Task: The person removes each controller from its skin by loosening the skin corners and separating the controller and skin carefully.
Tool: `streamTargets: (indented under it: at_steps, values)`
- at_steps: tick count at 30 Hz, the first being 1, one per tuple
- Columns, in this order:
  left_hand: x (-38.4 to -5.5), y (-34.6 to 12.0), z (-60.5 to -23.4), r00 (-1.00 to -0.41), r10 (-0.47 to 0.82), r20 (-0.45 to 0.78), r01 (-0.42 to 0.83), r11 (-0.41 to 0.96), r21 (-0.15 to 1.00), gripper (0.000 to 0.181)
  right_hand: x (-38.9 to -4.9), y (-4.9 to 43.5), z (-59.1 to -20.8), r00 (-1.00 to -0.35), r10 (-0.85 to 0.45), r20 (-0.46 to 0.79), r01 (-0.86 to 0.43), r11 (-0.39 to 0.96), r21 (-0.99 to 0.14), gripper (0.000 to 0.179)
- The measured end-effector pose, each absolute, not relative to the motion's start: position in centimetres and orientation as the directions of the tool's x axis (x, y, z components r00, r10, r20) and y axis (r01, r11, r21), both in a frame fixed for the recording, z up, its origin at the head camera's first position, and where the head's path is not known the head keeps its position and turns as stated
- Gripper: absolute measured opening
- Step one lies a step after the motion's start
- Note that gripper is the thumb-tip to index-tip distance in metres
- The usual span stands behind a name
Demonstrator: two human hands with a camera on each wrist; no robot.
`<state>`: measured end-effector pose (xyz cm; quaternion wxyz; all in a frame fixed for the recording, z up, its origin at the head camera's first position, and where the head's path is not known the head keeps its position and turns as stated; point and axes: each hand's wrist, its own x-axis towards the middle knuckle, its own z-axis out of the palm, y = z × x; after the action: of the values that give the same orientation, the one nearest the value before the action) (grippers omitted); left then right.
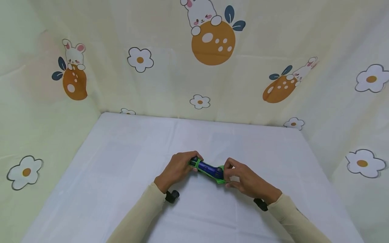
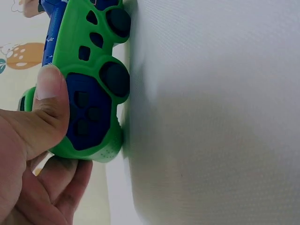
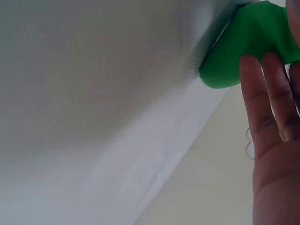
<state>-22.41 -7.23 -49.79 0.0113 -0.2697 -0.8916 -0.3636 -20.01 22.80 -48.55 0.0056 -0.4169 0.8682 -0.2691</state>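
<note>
A blue game controller (image 1: 209,169) stands on its edge at the middle of the table, partly wrapped in a green rubbery cover (image 2: 72,44). My left hand (image 1: 178,166) grips its left end, the thumb lying across the top edge in the left wrist view. There the cover frames the dark buttons and two thumbsticks, while a strip of blue casing shows bare along the edge. At the other end, my right hand (image 1: 247,178) pinches the cover with bent fingers. The right wrist view shows its fingers against the green cover (image 3: 248,44); the thumb is mostly cut off.
A white cloth covers the table (image 1: 121,145). Behind and beside it hang pale curtains (image 1: 164,84) printed with rabbits, oranges and flowers. Each wrist wears a black strap, with a small dark device (image 1: 172,196) on the left one.
</note>
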Motion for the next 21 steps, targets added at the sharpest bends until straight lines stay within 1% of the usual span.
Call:
streamTargets:
  at_steps: [3, 5, 10, 12, 14, 16, 18, 21]
  values:
    - [-22.5, -7.4, -49.8, -0.856, 0.474, 0.208, 0.484, 0.591, 0.646, 0.038, -20.6, 23.2, -49.1, -0.684, -0.697, 0.214, -0.666, 0.477, -0.574, 0.037]
    - [-22.5, -7.4, -49.8, -0.855, 0.478, 0.202, 0.482, 0.587, 0.650, 0.039, -21.0, 23.5, -49.5, -0.712, -0.675, 0.192, -0.607, 0.455, -0.651, 0.033]
    - [-22.5, -7.0, -49.7, -0.851, 0.486, 0.196, 0.484, 0.585, 0.650, 0.040, -21.7, 24.3, -50.3, -0.782, -0.618, 0.087, -0.405, 0.397, -0.823, 0.022]
    - [-22.4, -6.8, -49.6, -0.850, 0.487, 0.199, 0.490, 0.595, 0.638, 0.040, -21.6, 24.5, -50.3, -0.812, -0.582, 0.044, -0.323, 0.385, -0.864, 0.024]
    - [-22.3, -6.6, -49.5, -0.850, 0.485, 0.206, 0.495, 0.604, 0.624, 0.040, -21.4, 24.5, -50.3, -0.848, -0.530, 0.031, -0.274, 0.387, -0.881, 0.031]
    - [-22.2, -6.4, -49.5, -0.853, 0.478, 0.212, 0.499, 0.624, 0.601, 0.042, -21.0, 24.3, -50.2, -0.883, -0.469, 0.035, -0.257, 0.418, -0.871, 0.040]
    - [-21.9, -6.1, -49.5, -0.858, 0.463, 0.223, 0.500, 0.649, 0.573, 0.043, -20.6, 23.8, -50.0, -0.904, -0.423, 0.065, -0.280, 0.468, -0.838, 0.052]
    - [-21.6, -5.7, -49.6, -0.866, 0.439, 0.240, 0.496, 0.687, 0.531, 0.044, -20.1, 22.8, -49.8, -0.914, -0.392, 0.104, -0.329, 0.567, -0.755, 0.067]
